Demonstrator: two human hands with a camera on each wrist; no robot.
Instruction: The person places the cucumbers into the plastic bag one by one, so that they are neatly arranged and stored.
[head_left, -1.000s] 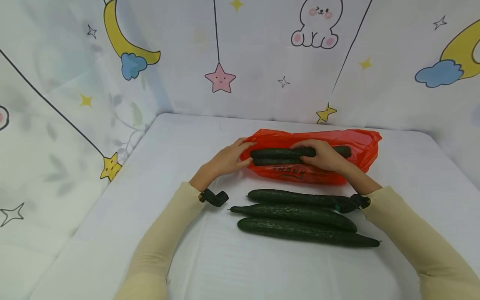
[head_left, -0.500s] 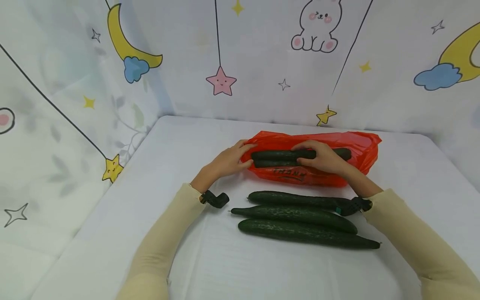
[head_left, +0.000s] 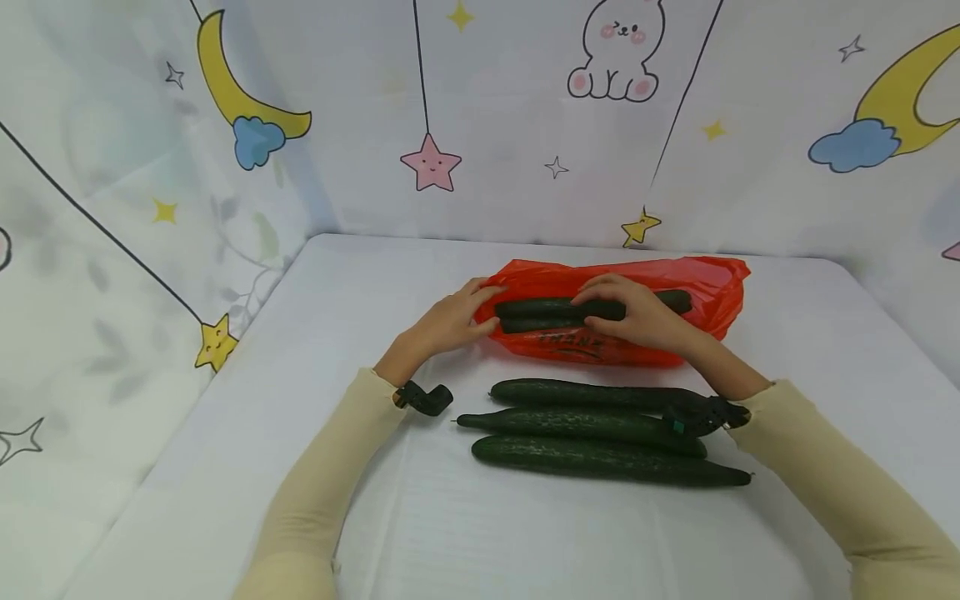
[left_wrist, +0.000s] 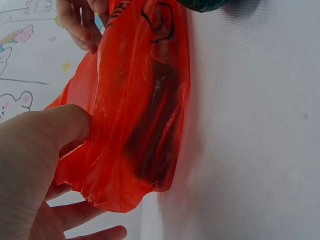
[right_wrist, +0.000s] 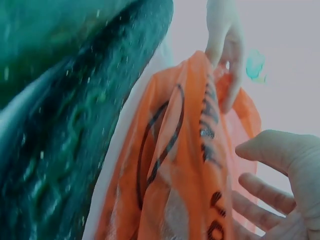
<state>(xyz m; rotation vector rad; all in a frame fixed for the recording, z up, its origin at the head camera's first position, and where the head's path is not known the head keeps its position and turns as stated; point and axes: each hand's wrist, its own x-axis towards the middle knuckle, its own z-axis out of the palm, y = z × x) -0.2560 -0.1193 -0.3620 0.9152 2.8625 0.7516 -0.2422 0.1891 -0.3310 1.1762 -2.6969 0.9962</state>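
Observation:
The red plastic bag [head_left: 622,352] lies on its side at the back of the table, with two dark green cucumbers [head_left: 536,308] in its mouth. My left hand [head_left: 444,323] holds the bag's left end; in the left wrist view the thumb [left_wrist: 70,122] hooks over the film and the other fingers spread behind. Through the film a dark cucumber shape shows in that view. Over the middle of the bagged cucumbers is my right hand [head_left: 637,315], thumb and fingers apart. In the right wrist view its loosely bent fingers [right_wrist: 270,195] are at the bag's mouth, with nothing pinched between them.
Three more cucumbers [head_left: 592,423] lie side by side in front of the bag, below the right forearm. The white table [head_left: 420,517] meets a printed backdrop [head_left: 510,100] with moons, stars and a bear behind the bag.
My right hand's thumb has come away from the bagged cucumber and the fingers have loosened. The left hand keeps its place on the bag. The head view has shifted slightly.

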